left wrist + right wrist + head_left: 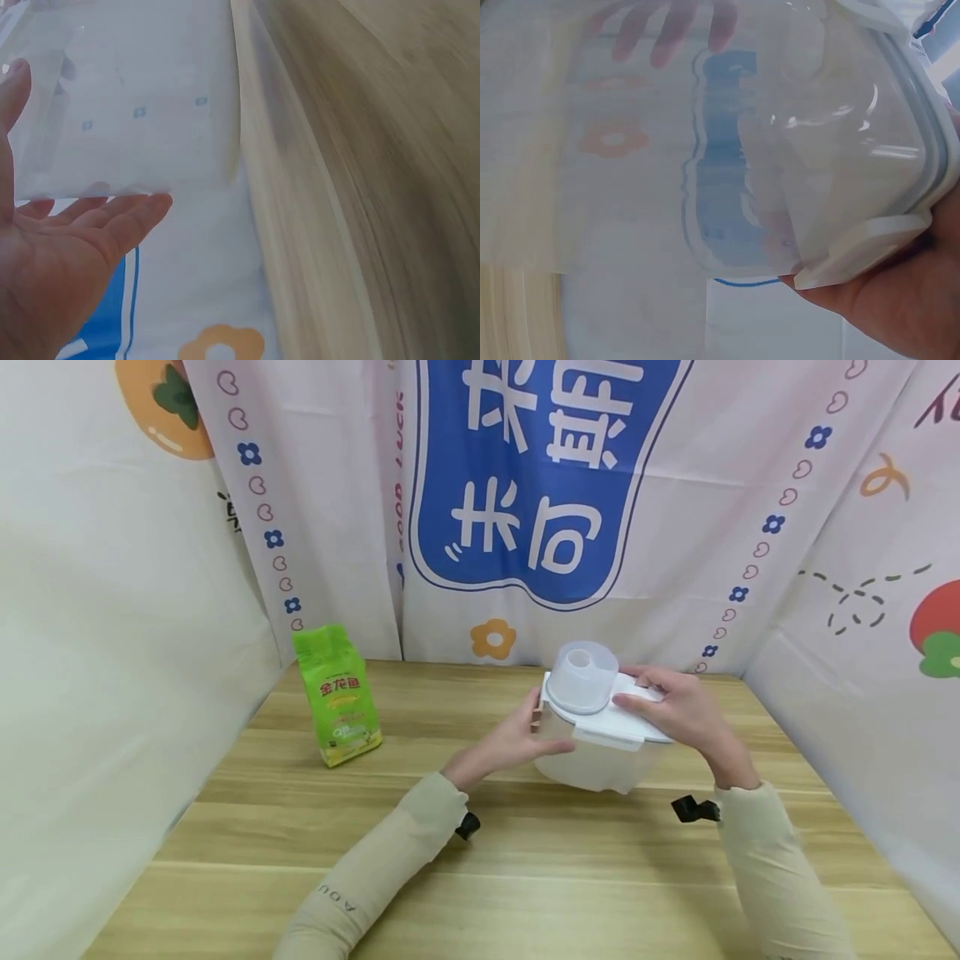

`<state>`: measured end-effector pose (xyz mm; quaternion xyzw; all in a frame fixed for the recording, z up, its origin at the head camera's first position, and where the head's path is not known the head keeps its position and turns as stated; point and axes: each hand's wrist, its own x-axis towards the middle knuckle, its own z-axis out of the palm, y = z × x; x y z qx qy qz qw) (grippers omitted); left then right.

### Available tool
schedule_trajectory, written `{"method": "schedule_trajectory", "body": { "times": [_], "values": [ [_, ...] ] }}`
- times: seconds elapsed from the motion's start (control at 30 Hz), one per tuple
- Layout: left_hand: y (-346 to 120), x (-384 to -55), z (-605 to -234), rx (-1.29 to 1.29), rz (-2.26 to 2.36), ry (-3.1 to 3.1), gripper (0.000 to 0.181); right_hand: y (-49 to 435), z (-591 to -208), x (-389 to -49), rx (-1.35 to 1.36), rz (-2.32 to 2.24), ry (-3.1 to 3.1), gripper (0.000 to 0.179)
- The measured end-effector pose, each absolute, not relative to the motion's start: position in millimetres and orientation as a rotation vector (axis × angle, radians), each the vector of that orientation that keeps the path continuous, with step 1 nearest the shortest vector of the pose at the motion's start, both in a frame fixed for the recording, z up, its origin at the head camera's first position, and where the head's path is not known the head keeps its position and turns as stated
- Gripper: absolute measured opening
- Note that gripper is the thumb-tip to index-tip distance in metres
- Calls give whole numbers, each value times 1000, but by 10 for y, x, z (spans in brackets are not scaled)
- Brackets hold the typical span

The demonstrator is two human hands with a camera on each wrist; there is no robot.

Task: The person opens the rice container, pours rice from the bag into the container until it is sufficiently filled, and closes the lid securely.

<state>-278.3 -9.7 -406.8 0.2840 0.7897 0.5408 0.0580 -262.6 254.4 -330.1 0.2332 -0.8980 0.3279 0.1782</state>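
L slv (378, 862): beige, dk ltrs (337, 897) | R slv (780, 870): beige | wrist cams (686, 808): blk

Soft, even light fills the head view, brightening the white printed fabric backdrop (337, 485) and leaving a pale sheen and diffuse shadows on the light-brown wood-grain worktop (450, 910), notably beside the beige fabric right sleeve (783, 877). Both wrist views look dimmer and hazy, the left one with soft, smeared wood grain. In the right wrist view, white glints streak the translucent plastic, white-lidded container (588, 762).
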Motion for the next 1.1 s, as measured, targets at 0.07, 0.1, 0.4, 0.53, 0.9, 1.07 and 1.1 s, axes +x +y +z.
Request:
{"method": "schedule_trajectory", "body": {
  "times": [0.07,0.1,0.4,0.53,0.9,1.07,1.1],
  "values": [
    [-149,-2792,-4084,855,1637,2395,99,2491,-3291,-2631,668,937,-2555,20],
    [-175,-2797,-4089,858,1642,2393,99,2465,-3288,-2638,671,937,-2564,21],
    [-411,-2821,-4129,867,1699,2356,100,2259,-3300,-2712,646,927,-2620,30],
    [-500,-2820,-4172,860,1718,2353,101,2178,-3320,-2753,662,936,-2653,33],
    [-695,-2840,-4247,803,1743,2349,102,1995,-3358,-2847,748,953,-2648,32],
    [-778,-2858,-4286,798,1770,2322,104,1895,-3353,-2898,787,931,-2646,31],
    [-791,-2861,-4295,799,1769,2321,103,1882,-3355,-2904,790,936,-2646,31]
  ]
}}
